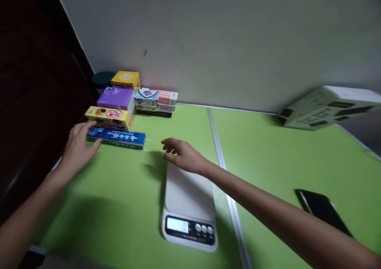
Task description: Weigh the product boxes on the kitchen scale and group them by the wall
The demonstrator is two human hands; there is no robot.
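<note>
1 slim glossy carton (116,138) onscreen for me, left hand (77,146) fingers splayed beside it, right hand (187,156) kinda curled over flat scale (190,193).

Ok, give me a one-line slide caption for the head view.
Left hand at a blue box, right hand near a white scale on a green table.

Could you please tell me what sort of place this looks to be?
Probably an indoor tabletop workspace, perhaps at home: a green table against a plain wall, with a digital scale and boxed goods on it.
</note>
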